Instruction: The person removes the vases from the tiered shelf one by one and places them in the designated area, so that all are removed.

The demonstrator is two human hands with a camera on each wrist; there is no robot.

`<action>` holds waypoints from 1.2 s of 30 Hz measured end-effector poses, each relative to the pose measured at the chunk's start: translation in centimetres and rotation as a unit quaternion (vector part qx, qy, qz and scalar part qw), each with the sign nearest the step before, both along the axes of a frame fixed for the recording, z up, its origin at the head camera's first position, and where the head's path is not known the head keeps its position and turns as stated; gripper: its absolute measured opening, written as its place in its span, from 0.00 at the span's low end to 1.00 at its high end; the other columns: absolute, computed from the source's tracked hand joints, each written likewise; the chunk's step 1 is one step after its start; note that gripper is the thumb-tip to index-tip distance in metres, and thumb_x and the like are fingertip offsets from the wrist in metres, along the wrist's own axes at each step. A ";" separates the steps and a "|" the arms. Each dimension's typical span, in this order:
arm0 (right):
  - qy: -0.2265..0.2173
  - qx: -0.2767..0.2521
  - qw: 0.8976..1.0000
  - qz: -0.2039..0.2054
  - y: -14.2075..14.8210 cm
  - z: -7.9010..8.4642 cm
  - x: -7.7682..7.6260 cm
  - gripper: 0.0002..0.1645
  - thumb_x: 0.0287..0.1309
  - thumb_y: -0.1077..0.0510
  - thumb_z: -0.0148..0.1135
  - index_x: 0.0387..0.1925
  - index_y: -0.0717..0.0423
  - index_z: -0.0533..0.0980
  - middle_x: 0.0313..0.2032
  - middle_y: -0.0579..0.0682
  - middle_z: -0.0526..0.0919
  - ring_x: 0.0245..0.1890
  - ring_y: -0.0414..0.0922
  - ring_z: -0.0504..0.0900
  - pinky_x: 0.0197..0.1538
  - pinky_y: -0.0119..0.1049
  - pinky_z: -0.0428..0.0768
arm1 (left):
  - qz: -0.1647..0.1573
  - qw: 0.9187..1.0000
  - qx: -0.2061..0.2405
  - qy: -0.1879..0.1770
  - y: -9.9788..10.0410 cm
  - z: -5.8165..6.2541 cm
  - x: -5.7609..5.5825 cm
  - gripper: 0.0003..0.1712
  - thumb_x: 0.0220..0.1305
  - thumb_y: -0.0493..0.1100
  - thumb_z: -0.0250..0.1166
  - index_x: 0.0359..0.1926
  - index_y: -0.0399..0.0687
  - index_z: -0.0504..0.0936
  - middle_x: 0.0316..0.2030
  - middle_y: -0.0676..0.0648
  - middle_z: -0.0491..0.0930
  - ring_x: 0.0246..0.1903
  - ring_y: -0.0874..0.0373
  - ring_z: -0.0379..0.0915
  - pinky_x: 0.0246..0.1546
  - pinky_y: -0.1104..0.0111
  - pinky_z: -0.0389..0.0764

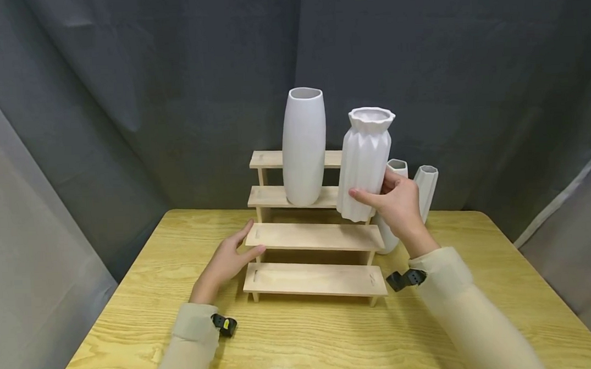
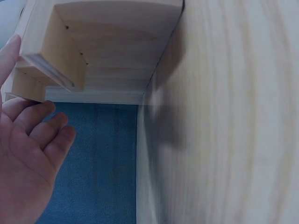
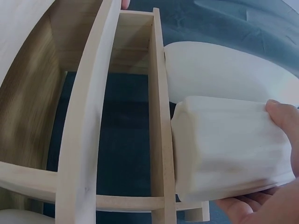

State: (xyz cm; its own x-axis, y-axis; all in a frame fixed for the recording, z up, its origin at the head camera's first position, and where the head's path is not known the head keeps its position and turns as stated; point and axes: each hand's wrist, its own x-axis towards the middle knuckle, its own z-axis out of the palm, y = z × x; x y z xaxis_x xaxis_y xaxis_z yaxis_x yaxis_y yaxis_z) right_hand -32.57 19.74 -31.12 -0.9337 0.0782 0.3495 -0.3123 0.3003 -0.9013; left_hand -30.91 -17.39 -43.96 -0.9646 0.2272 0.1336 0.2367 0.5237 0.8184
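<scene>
My right hand (image 1: 400, 204) grips a white pleated vase (image 1: 365, 162) with a ruffled rim, thumb in front and fingers behind. The vase is upright at the right end of the second-highest shelf of a pale wooden tiered stand (image 1: 312, 236). In the right wrist view its base (image 3: 184, 149) is close to the shelf edge; whether they touch I cannot tell. A tall smooth white vase (image 1: 305, 151) stands left of it on that shelf. My left hand (image 1: 228, 259) touches the left end of the shelf below, its thumb and forefinger extended along the corners.
Behind my right hand are two slimmer white vases, one partly hidden (image 1: 397, 167) and one with a faceted neck (image 1: 427, 187), beside the stand. The stand sits on a yellow wood-grain table (image 1: 302, 338). A dark grey curtain (image 1: 198, 100) hangs behind.
</scene>
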 end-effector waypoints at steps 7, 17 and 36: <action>-0.003 -0.016 1.000 0.009 0.1 -0.3 0.9 0.41 0.39 0.47 0.84 0.56 0.58 0.79 0.48 0.55 0.85 0.46 0.47 0.84 0.46 0.35 0.83 | 0.005 1.000 -0.004 -0.008 0.1 -0.1 0.0 0.50 0.60 0.71 0.62 0.77 0.66 0.52 0.75 0.55 0.51 0.71 0.43 0.52 0.68 0.48 0.59; -0.003 -0.013 1.000 0.011 0.4 -0.5 2.3 0.40 0.41 0.47 0.83 0.55 0.60 0.78 0.48 0.56 0.84 0.46 0.47 0.84 0.45 0.34 0.83 | 0.009 1.000 -0.007 -0.005 0.3 -0.2 -0.1 0.50 0.60 0.70 0.62 0.77 0.66 0.51 0.75 0.54 0.50 0.71 0.43 0.52 0.68 0.49 0.59; 0.016 -0.019 0.999 0.026 1.0 -1.5 4.7 0.38 0.42 0.55 0.83 0.55 0.65 0.78 0.48 0.59 0.84 0.43 0.44 0.85 0.45 0.32 0.84 | 0.012 1.000 -0.014 -0.003 0.3 -0.5 -0.7 0.51 0.59 0.72 0.62 0.77 0.66 0.52 0.75 0.55 0.52 0.71 0.44 0.53 0.68 0.49 0.59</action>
